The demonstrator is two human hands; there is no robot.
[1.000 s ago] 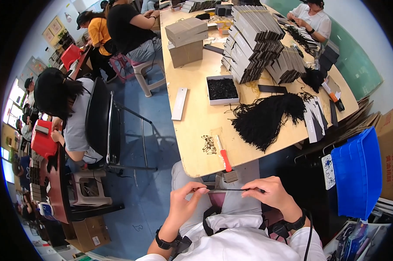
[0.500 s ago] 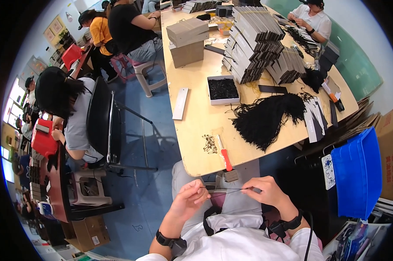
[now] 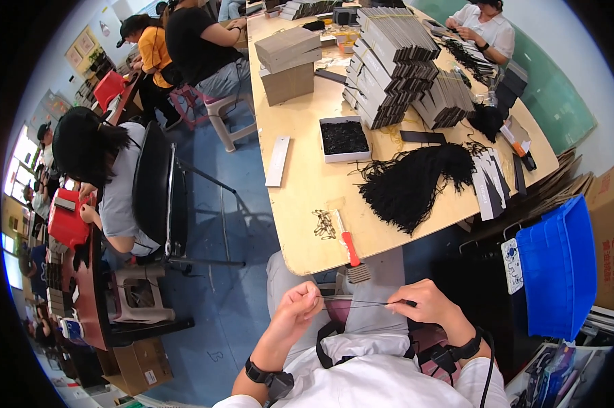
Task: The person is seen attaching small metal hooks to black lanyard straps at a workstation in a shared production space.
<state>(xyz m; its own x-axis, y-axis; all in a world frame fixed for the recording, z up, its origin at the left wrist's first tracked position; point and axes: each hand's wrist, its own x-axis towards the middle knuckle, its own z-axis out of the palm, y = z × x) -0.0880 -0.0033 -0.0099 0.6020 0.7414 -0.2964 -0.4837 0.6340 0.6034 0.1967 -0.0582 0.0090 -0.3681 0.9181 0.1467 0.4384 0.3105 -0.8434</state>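
Note:
My left hand (image 3: 297, 304) and my right hand (image 3: 424, 302) are both closed, held over my lap just off the near table edge. A thin black cord (image 3: 356, 303) runs taut between them, seemingly doubled. The left fingers pinch one end; a short, thicker dark part shows at the right fingertips, its kind unclear. Beyond the hands, on the table (image 3: 300, 251), lie several small bronze-coloured loops (image 3: 324, 224) and a red-handled tool (image 3: 350, 249). A large heap of black cords (image 3: 416, 187) spreads farther right.
A white box of small black pieces (image 3: 345, 138) stands near tall stacks of grey card pieces (image 3: 388, 75). Grey boxes (image 3: 286, 68) are piled at the far left of the table. A blue bin (image 3: 558, 272) is at my right. Other people sit at tables left and far right.
My right hand has shifted slightly right, away from the left, and the cord stretch between them is longer. My left hand has barely moved.

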